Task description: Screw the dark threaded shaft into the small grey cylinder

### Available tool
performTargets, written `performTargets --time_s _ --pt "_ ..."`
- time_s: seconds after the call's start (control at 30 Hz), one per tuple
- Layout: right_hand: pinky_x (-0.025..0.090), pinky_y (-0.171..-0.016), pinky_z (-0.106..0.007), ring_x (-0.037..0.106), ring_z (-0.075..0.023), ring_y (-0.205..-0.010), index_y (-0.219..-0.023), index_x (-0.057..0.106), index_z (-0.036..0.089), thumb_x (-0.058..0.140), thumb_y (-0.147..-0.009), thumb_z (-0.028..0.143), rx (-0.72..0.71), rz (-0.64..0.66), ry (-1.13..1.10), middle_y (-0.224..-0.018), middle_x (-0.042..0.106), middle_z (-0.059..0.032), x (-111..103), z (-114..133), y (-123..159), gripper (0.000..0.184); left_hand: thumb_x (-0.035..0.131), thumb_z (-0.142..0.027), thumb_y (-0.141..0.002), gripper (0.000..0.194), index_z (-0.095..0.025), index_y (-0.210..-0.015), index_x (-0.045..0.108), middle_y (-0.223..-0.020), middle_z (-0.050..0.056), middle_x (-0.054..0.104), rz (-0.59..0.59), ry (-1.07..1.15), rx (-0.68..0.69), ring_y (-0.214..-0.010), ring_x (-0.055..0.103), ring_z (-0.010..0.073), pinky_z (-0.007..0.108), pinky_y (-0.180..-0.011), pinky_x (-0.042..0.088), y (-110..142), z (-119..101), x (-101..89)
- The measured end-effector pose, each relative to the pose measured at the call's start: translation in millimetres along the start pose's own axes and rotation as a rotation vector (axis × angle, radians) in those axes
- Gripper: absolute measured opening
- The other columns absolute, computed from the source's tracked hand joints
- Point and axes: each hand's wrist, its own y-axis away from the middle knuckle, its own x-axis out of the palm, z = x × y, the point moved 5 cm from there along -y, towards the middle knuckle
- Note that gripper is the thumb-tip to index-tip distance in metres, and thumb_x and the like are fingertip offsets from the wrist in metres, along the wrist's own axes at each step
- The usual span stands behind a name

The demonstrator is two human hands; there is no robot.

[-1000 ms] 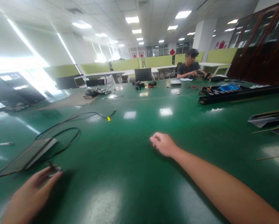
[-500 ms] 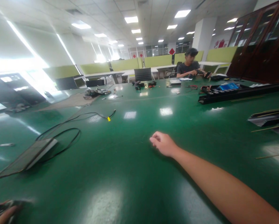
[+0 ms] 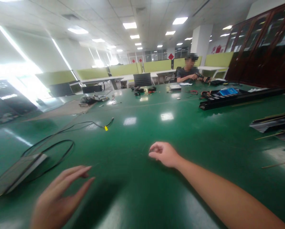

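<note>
My left hand [image 3: 61,194] hovers over the green table [image 3: 123,159] at the lower left, thumb and fingers apart, with nothing between them. To the right and farther from me, my right hand [image 3: 165,154] rests on the tabletop with its fingers curled. A small dark object [image 3: 152,150] shows at its fingertips, too small to name. Left of my left hand lies a flat grey panel [image 3: 18,173], with a black cable [image 3: 69,151] looping beside it.
A yellow tag [image 3: 106,128] hangs on a cable end. Black channels [image 3: 228,100] and thin rods [image 3: 271,135] lie to the right. Electronic parts [image 3: 92,99] sit farther back. Across the table, a person [image 3: 188,73] is seated with hands on a dark object.
My left hand carried a small dark and metallic thing to the lower left corner, then came back right without it. My right hand's fingers have parted slightly, showing a small object. The view has shifted.
</note>
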Motion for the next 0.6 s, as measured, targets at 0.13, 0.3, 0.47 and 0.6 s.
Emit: performTargets --time_s 0.13,0.3,0.47,0.6 --pt "0.045 -0.06 -0.026 0.059 -0.0124 -0.059 -0.09 0.075 0.013 0.084 -0.064 0.036 0.076 0.149 -0.263 -0.073 0.069 -0.0023 3 5 2 0.036 0.068 -0.028 -0.086 0.047 -0.029 -0.132 0.057 -0.1 0.003 0.067 0.287 0.41 0.104 -0.082 0.065 0.0145 0.028 -0.081 0.055 -51 -52 73.1" --pt "0.046 -0.065 -0.028 0.059 -0.013 -0.062 -0.078 0.077 0.012 0.086 -0.061 0.038 0.114 0.266 -0.411 -0.069 0.069 -0.0026 5 6 5 0.032 0.069 -0.029 -0.085 0.02 -0.023 -0.104 0.074 -0.09 0.006 0.069 0.386 0.754 0.048 -0.082 0.064 0.0169 0.03 -0.078 0.053 -83 -92 130.8" --pt "0.047 -0.064 -0.027 0.06 -0.0129 -0.061 -0.075 0.076 0.012 0.088 -0.059 0.037 0.129 0.294 -0.487 -0.068 0.069 -0.0027 9 3 5 0.033 0.073 -0.034 -0.081 0.018 -0.017 -0.086 0.072 -0.098 0.01 0.071 0.369 0.976 -0.15 -0.091 0.067 0.0209 0.032 -0.083 0.055 -78 -93 134.8" --pt "0.047 -0.062 -0.027 0.06 -0.0126 -0.06 -0.087 0.076 0.012 0.088 -0.061 0.037 0.165 0.295 -0.474 -0.072 0.07 -0.0034 12 1 4 0.038 0.066 -0.044 -0.085 0.029 -0.019 -0.1 0.068 -0.099 0.009 0.073 0.258 0.852 -0.415 -0.088 0.07 0.0218 0.033 -0.081 0.058 -59 -54 99.9"
